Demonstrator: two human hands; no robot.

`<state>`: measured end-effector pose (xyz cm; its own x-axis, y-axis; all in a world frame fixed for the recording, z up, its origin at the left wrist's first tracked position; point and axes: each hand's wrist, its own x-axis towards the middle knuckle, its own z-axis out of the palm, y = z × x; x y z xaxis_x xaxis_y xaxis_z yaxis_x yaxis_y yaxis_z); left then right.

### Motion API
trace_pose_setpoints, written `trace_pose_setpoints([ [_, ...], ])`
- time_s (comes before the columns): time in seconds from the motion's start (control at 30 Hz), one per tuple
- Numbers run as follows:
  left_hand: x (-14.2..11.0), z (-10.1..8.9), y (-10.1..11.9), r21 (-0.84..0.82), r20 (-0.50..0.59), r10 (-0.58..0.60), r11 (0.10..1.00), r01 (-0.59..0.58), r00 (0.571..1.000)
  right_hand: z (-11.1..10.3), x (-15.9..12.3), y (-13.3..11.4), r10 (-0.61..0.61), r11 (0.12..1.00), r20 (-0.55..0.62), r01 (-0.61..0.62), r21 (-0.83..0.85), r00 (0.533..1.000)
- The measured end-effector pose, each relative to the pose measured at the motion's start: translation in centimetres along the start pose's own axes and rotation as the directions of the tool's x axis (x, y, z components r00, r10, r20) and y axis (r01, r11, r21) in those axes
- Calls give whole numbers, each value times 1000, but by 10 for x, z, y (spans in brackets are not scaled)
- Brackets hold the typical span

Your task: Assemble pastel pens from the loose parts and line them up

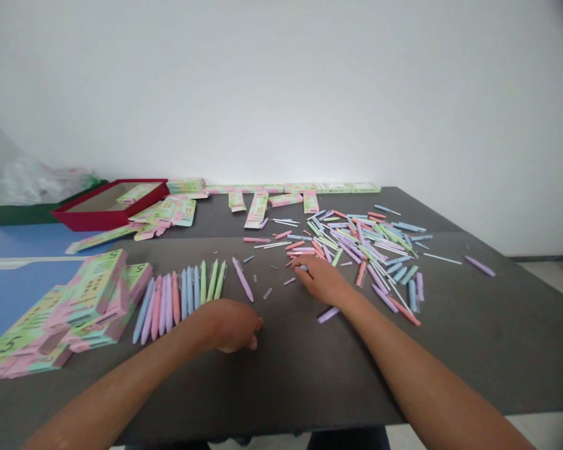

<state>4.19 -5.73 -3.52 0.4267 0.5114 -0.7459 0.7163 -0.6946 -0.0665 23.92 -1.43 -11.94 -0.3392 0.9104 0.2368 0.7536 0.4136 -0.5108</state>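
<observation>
My right hand [323,279] reaches to the near left side of a loose pile of pastel pen parts [356,240]. Its fingers are closed, with a small light-blue pen part [303,267] showing at the fingertips. My left hand [233,325] hovers over the dark table with curled fingers; what they hold, if anything, is hidden. Beyond it lies a row of pens [169,303] in blue, purple, pink and green, partly covered by my left forearm. A single purple pen [243,280] lies apart from the row. One purple barrel piece [328,314] lies by my right wrist.
Stacked printed pen boxes [89,294] stand at the left. Behind them are flattened cartons [166,214], a red box lid [94,215] and a green tray [23,212] with a plastic bag [42,181]. More cartons [291,187] line the wall. Small clear pieces [267,293] lie mid-table.
</observation>
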Motion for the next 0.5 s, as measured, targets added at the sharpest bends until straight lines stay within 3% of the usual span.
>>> trace_pose_setpoints([
  [0.13,3,3,-5,-11,-18,9,1000,-9,1000,-4,-2,-13,-3,999,-74,0,-43,997],
  [0.3,1,1,-6,-33,-16,-1,999,0,1000,-2,-5,-32,78,993,-23,-80,-84,997],
  [0.4,-1,0,-5,-29,-23,13,999,-14,1000,-3,-3,-26,91,983,-37,-96,-156,995],
  [0.5,-3,1,-4,-30,-36,9,1000,-10,999,-19,0,-14,94,978,-99,-110,-179,991],
])
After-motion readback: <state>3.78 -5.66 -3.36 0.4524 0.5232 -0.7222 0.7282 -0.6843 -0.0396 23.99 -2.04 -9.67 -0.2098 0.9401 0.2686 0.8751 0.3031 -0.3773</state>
